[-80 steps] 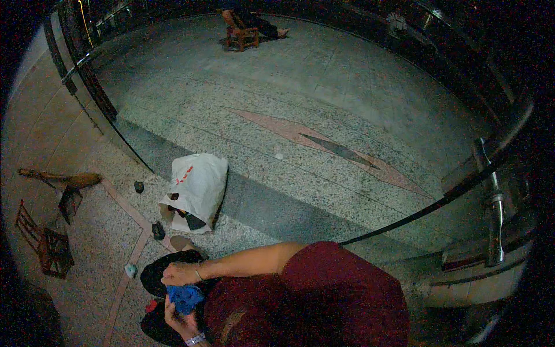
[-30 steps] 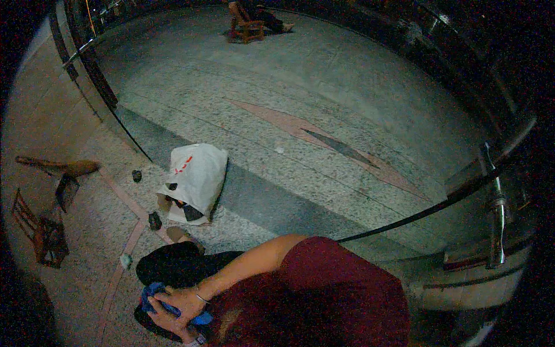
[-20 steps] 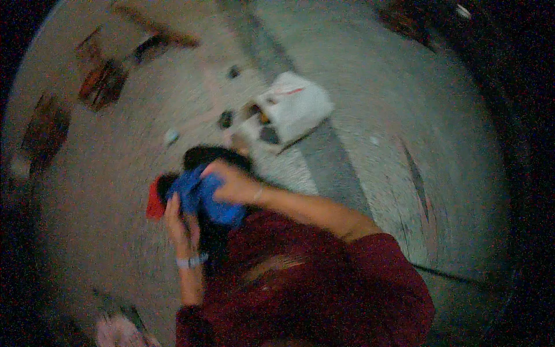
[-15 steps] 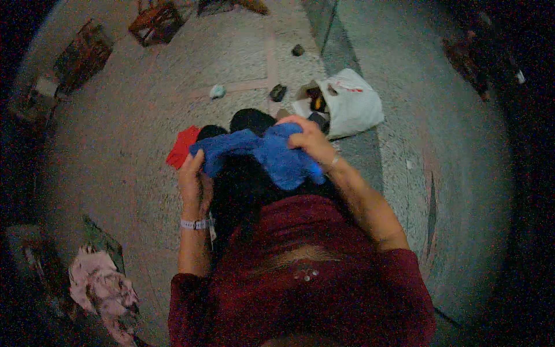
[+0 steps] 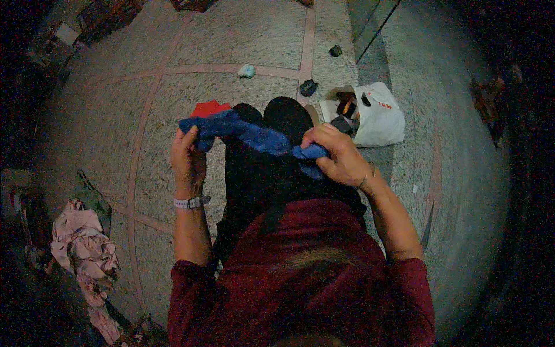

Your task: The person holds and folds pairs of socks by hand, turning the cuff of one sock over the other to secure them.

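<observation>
Over my lap, my left hand (image 5: 188,155) pinches one end of a blue sock (image 5: 254,136), which stretches to the right above my dark-clad knees. Closed on a second, bunched blue sock (image 5: 311,152) is my right hand (image 5: 342,155); part of that sock hangs below the fingers. The two blue pieces almost meet between my hands, and I cannot tell whether they touch. Just beyond the left hand lies a folded red cloth (image 5: 209,109), partly behind the blue sock.
A white plastic bag (image 5: 380,118) lies on the floor at right, its mouth showing dark and orange items. Two dark bundles (image 5: 309,87) and a pale bundle (image 5: 247,71) rest beyond my knees. Crumpled pink cloth (image 5: 84,237) is at lower left; wooden furniture (image 5: 110,14) stands far left.
The blue fabric, spread wide between my hands before, now shows as two separate pieces. My right hand has come lower and gathers its piece. The view has shifted, so the floor things sit differently.
</observation>
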Demonstrator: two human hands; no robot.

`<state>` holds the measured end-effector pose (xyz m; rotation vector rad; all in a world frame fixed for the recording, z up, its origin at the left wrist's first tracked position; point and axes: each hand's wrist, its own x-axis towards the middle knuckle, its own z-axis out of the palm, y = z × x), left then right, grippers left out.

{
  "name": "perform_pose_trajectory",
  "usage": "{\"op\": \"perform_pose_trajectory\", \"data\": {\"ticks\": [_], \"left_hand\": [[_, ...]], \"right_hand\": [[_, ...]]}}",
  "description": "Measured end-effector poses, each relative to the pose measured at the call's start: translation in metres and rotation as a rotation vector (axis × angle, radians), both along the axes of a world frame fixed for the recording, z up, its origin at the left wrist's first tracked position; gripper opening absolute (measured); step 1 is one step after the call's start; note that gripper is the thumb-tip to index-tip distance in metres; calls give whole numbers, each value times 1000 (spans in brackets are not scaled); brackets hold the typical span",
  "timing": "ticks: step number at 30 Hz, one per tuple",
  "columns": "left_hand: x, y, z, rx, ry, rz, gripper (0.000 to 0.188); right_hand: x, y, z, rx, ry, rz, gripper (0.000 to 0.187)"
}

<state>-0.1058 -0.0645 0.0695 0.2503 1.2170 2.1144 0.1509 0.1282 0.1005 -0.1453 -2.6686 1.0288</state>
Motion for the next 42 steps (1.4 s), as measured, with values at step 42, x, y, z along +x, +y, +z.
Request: {"op": "perform_pose_trajectory", "data": {"ticks": [42], "left_hand": [[3, -20, -36, -560, 601, 42, 22]], "right_hand": [[-22, 59, -75, -1269, 278, -592, 22]]}}
